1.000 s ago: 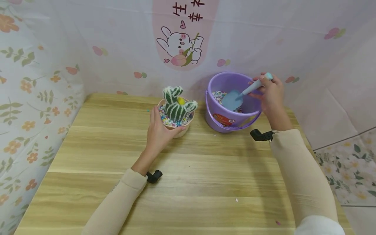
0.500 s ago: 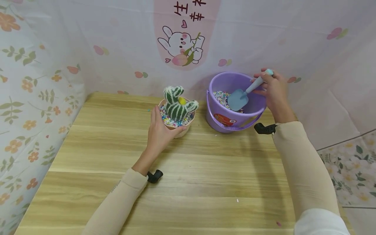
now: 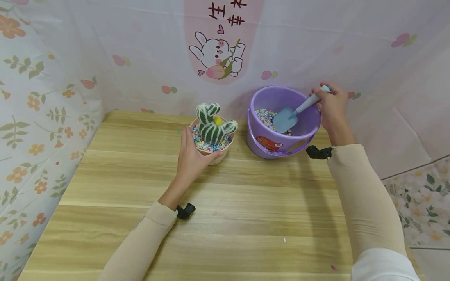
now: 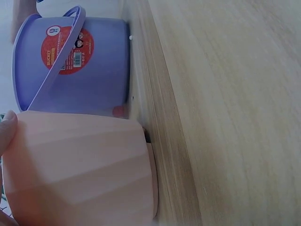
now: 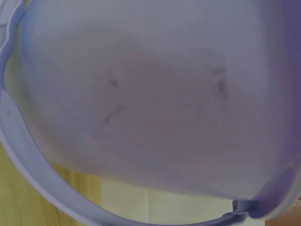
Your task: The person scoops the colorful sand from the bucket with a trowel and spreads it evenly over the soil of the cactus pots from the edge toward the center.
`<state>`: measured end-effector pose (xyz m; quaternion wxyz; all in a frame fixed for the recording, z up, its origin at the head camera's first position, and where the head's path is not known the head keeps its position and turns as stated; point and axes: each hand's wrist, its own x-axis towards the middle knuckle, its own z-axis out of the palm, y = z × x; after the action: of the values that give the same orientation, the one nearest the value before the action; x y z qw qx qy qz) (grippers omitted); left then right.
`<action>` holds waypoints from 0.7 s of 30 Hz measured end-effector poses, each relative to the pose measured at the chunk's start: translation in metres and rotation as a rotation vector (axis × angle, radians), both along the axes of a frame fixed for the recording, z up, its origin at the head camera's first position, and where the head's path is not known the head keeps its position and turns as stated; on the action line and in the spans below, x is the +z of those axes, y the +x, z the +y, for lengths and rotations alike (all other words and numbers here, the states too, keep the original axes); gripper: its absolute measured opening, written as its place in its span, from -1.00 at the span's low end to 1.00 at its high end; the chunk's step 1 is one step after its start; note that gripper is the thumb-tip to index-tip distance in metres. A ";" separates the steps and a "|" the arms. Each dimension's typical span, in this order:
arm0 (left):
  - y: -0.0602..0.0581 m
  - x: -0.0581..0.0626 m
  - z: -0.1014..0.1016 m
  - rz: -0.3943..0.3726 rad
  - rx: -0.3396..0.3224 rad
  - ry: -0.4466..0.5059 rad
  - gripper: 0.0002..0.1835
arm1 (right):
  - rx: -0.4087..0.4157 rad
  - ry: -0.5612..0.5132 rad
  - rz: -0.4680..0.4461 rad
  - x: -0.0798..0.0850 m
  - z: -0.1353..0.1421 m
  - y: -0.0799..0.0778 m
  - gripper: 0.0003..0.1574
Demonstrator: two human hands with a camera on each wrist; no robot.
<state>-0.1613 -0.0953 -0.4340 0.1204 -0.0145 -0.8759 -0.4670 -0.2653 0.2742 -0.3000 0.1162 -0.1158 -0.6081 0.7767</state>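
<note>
In the head view my left hand [image 3: 190, 158] grips a peach pot [image 3: 219, 158], its thumb along the near side and its fingers at the left rim. A knitted-looking green and white cactus [image 3: 211, 133] with a yellow flower stands in it among small coloured pebbles. The ribbed pot wall fills the lower part of the left wrist view. My right hand [image 3: 333, 111] holds the handle of a light blue toy shovel [image 3: 285, 120] over the right rim of a purple bucket [image 3: 261, 128]. The shovel's blade is inside, close over coloured pebbles [image 3: 265, 116].
Bucket and pot stand side by side at the back of the wooden table [image 3: 228, 210]. A white printed curtain [image 3: 140, 47] hangs right behind them. The bucket's handle [image 5: 47, 174] hangs down its outside. A few stray bits lie on the wood.
My right hand has moved to the right with the shovel, its blade shifting right inside the bucket. The bucket's right rim has also shifted slightly right. My left hand stays on the pot.
</note>
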 end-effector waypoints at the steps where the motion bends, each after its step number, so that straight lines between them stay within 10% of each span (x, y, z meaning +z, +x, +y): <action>1: 0.000 0.000 0.000 -0.001 -0.001 0.000 0.41 | -0.021 0.024 -0.001 0.000 0.001 -0.001 -0.35; 14: 0.001 -0.001 -0.001 -0.004 -0.009 0.018 0.42 | -0.043 0.071 -0.020 0.000 0.011 0.001 -0.38; 21: 0.004 0.002 -0.011 0.030 -0.056 -0.003 0.42 | 0.001 0.386 -0.062 0.005 0.018 0.015 -0.24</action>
<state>-0.1573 -0.1068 -0.4321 0.1202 -0.0462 -0.8738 -0.4688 -0.2499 0.2927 -0.2946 0.1170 -0.1148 -0.7491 0.6418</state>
